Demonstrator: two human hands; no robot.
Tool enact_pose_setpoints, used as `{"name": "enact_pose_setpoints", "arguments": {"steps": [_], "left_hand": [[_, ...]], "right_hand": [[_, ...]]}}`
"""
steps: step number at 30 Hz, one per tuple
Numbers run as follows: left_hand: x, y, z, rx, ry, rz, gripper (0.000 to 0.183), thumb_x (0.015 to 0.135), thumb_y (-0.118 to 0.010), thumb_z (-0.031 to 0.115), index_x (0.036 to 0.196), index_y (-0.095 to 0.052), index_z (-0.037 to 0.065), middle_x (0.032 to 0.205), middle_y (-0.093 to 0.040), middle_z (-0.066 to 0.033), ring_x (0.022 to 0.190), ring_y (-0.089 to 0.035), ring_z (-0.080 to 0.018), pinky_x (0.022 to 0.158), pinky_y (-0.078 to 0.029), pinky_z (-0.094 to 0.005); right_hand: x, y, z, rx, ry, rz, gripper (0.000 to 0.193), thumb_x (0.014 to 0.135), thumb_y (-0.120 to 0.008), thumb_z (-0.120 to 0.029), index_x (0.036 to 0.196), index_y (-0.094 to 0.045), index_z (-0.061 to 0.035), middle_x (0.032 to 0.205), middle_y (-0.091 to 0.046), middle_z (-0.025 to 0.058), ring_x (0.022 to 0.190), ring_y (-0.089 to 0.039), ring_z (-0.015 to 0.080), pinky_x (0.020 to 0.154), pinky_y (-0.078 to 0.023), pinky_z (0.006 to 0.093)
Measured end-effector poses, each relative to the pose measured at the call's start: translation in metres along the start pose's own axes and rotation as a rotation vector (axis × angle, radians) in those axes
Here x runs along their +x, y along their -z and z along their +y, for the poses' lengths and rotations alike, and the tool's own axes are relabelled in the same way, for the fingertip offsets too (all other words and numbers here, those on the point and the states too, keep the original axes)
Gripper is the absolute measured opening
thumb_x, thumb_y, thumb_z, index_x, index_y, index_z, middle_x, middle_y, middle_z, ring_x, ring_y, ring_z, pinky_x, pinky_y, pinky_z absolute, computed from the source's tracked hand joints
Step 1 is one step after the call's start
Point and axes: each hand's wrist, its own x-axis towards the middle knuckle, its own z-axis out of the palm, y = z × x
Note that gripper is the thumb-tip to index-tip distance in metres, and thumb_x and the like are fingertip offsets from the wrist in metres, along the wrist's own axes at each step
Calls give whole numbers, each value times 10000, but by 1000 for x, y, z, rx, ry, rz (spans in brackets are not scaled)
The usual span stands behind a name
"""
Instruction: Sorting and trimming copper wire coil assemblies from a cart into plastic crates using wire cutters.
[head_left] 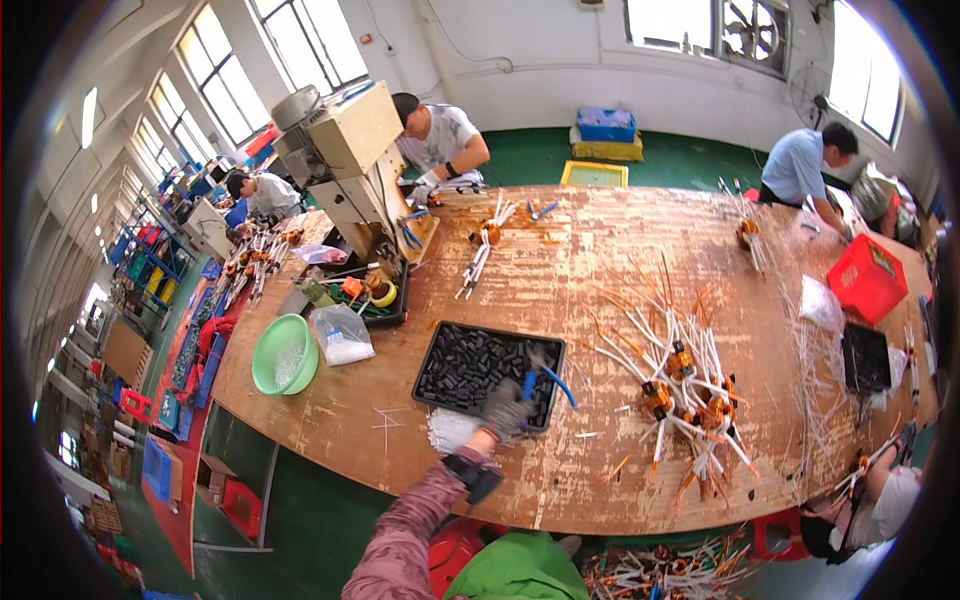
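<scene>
My left hand [505,412], in a dark grey glove, reaches over the right part of a black tray [428,397]. Its fingers are closed at one handle of a pair of blue-handled pliers [530,385]; the other handle curves off to the right. Slight blur softens the fingers and the pliers' head. Small black sleeve-like pieces [470,365] fill the tray. Just below the tray, near my wrist, lies a pile of short white tubes [452,430]. My right hand is not in view.
Right of the tray lies a heap of copper-coil parts with white-sleeved leads [680,385]. A green bowl [262,365], a plastic bag [343,335] and a machine [350,150] stand left. A red bin [866,278] is far right. Other people work around the table.
</scene>
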Motion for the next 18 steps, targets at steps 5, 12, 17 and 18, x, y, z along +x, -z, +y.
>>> {"name": "enact_pose_setpoints", "arguments": {"steps": [5, 12, 17, 18], "left_hand": [[116, 130, -69, -795, 235, 61, 175, 772, -705, 119, 846, -583, 18, 641, -589, -53, 503, -585, -145, 423, -491, -277], [309, 173, -131, -812, 174, 390, 156, 817, -645, 80, 915, -530, 41, 628, -584, -58, 435, -576, -152, 380, -514, -293], [444, 183, -216, -272, 212, 780, 209, 773, -664, 79, 926, -531, 30, 688, -624, -121, 533, -626, -247, 481, -501, -381], [465, 167, -210, -300, 218, 767, 209, 773, -664, 79, 926, -531, 30, 688, -624, -121, 533, -626, -247, 481, -501, -381]], "right_hand": [[77, -10, -38, -33, 153, -4, 606, 755, -629, -223, 1306, -439, -54, 832, -609, 119, 695, -594, 256, 645, -484, 387], [208, -24, -109, -146, 269, 53, 601, 758, -625, -236, 1300, -442, -53, 842, -614, 124, 707, -599, 261, 652, -485, 389], [333, -47, -187, -202, 430, 59, 597, 761, -623, -245, 1297, -445, -52, 849, -617, 127, 715, -603, 264, 657, -487, 391], [355, -43, -194, -239, 436, 69, 596, 761, -623, -246, 1296, -445, -52, 851, -618, 128, 717, -604, 265, 658, -487, 392]]}}
